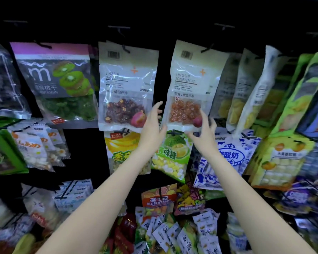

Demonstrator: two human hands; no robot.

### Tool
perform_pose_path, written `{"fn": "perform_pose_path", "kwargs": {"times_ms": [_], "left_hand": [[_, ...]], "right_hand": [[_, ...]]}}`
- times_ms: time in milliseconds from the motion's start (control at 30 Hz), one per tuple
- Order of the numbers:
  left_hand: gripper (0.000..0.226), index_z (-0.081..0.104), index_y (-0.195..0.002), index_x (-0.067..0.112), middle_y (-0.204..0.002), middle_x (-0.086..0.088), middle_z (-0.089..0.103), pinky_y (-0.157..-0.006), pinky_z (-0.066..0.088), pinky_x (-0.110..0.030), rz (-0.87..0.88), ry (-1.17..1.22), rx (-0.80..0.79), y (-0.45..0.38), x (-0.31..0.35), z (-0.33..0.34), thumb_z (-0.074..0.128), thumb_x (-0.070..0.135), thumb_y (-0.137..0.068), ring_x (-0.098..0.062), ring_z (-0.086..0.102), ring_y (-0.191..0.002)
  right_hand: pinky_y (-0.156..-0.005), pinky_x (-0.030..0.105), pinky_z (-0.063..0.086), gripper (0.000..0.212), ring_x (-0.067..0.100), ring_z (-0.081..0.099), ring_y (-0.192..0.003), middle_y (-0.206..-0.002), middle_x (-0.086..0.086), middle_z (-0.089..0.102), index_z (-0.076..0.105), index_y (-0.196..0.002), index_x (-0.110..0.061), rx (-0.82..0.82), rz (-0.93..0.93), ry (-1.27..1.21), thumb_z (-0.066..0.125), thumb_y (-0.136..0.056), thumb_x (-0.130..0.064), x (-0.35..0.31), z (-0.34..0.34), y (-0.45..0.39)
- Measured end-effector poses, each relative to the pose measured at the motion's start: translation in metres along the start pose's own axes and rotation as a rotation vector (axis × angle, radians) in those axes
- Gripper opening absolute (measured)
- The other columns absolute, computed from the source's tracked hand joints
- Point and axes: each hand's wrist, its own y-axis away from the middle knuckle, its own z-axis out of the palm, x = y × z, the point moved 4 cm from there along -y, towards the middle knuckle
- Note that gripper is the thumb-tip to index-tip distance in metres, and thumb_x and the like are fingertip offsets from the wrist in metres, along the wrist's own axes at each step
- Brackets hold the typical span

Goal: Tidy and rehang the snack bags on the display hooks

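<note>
Both bare forearms are reaching up from the bottom edge toward the top row of a dark wall of hooks. The left hand (pixel 153 123) is rising between two white bags, its fingers straight and slightly spread; whether they are touching either bag cannot be told. The right hand (pixel 203 128) is sitting at the lower right corner of the orange-sweet bag (pixel 191 85), its fingers loosely curled and apart, with the fingertips (pixel 212 123) passing beside or behind the bag's edge; whether they are actually pinching the corner cannot be told.

The orange-sweet bag is hanging from a black hook (pixel 206 49) in the top row, tilting slightly, its top leaning right. It is white with a barcode, an orange plus sign and a clear window showing round orange sweets. Just to its left, the dark-plum bag (pixel 126 85) of the same design is hanging from its own hook (pixel 125 48), showing dark red fruit.

The kiwi bag (pixel 57 83) is hanging further left. The yellow-fruit bags (pixel 246 88) at right are turning edge-on and blurring, so their print is unreadable. The durian-candy bag (pixel 173 154) below is lying partly hidden behind both wrists.
</note>
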Motion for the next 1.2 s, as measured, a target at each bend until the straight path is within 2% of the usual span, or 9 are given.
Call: {"fn": "perform_pose_path", "kwargs": {"times_ms": [133,233,333,467,567,833,1000,1100,1200], "left_hand": [[0.062,0.014,-0.147,0.015,-0.092,0.002,0.053,-0.061,0.04,-0.021,-0.256,0.05,-0.173,-0.013,-0.017,0.022,0.049,0.012,-0.096,-0.007,0.05,-0.069],[0.043,0.034,-0.137,0.01,-0.119,-0.012,0.058,-0.077,0.045,-0.031,-0.438,0.154,-0.201,-0.02,-0.037,0.026,0.049,0.012,-0.096,-0.019,0.057,-0.092],[0.04,0.04,-0.133,0.01,-0.129,-0.016,0.053,-0.09,0.045,-0.033,-0.492,0.233,-0.154,-0.022,-0.043,0.026,0.051,0.01,-0.095,-0.026,0.054,-0.113],[0.039,0.043,-0.132,0.006,-0.112,-0.012,0.062,-0.074,0.049,-0.022,-0.476,0.283,-0.085,-0.023,-0.043,0.025,0.05,0.002,-0.094,-0.013,0.059,-0.084],[0.036,0.047,-0.129,0.004,-0.094,-0.003,0.065,-0.085,0.047,-0.031,-0.446,0.185,-0.031,-0.025,-0.044,0.026,0.052,0.002,-0.093,-0.015,0.058,-0.082],[0.035,0.047,-0.129,0.008,-0.081,-0.001,0.06,-0.076,0.046,-0.032,-0.446,-0.065,0.003,-0.035,-0.04,0.034,0.05,0.008,-0.095,-0.027,0.06,-0.093],[0.04,0.04,-0.136,0.009,-0.095,-0.006,0.055,-0.058,0.036,-0.022,-0.405,-0.189,-0.013,-0.039,-0.035,0.038,0.047,0.009,-0.097,-0.018,0.05,-0.084],[0.04,0.042,-0.135,0.007,-0.103,-0.013,0.06,-0.075,0.043,-0.031,-0.381,-0.184,-0.027,-0.036,-0.036,0.037,0.049,0.009,-0.096,-0.026,0.055,-0.097],[0.041,0.041,-0.136,0.005,-0.117,-0.017,0.061,-0.086,0.044,-0.037,-0.404,-0.186,-0.056,-0.037,-0.035,0.034,0.05,0.011,-0.096,-0.032,0.056,-0.108]], "right_hand": [[-0.097,0.039,0.043,0.079,0.029,0.043,-0.127,-0.149,0.009,0.025,0.016,-0.147,-0.024,-0.04,0.098,-0.107,0.064,-0.086,-0.007,0.026,0.01,-0.001],[-0.067,0.024,0.045,0.055,0.024,0.06,-0.088,-0.129,0.01,0.044,0.035,-0.133,-0.018,0.046,0.128,-0.094,0.059,-0.087,0.002,0.036,0.006,0.001],[-0.078,0.034,0.049,0.043,0.022,0.059,-0.09,-0.114,0.008,0.054,0.043,-0.122,-0.012,-0.103,0.13,-0.004,0.066,-0.086,-0.014,0.041,0.019,0.0],[-0.078,0.027,0.042,0.02,0.025,0.057,-0.097,-0.109,0.013,0.063,0.06,-0.111,-0.003,0.019,0.129,0.044,0.055,-0.093,-0.01,0.042,0.017,-0.005],[-0.074,0.024,0.04,0.017,0.02,0.056,-0.089,-0.105,0.013,0.065,0.064,-0.105,-0.002,0.074,0.12,0.058,0.052,-0.094,-0.008,0.042,0.012,-0.013],[-0.082,0.035,0.045,0.02,0.029,0.056,-0.104,-0.112,0.014,0.061,0.059,-0.109,-0.003,0.107,0.262,0.048,0.047,-0.094,-0.002,0.04,0.016,-0.034],[-0.083,0.03,0.045,0.026,0.021,0.054,-0.099,-0.122,0.008,0.04,0.044,-0.112,-0.01,0.212,0.039,-0.062,0.052,-0.09,0.0,0.02,-0.003,-0.021],[-0.095,0.024,0.035,0.049,0.023,0.039,-0.124,-0.14,0.01,0.024,0.036,-0.131,-0.014,0.262,-0.124,-0.093,0.059,-0.089,-0.008,-0.001,-0.021,-0.028],[-0.11,0.041,0.023,0.081,0.029,0.015,-0.14,-0.153,0.009,0.004,0.017,-0.146,-0.032,0.117,-0.074,-0.155,0.069,-0.084,-0.019,-0.009,-0.027,-0.049]]}}
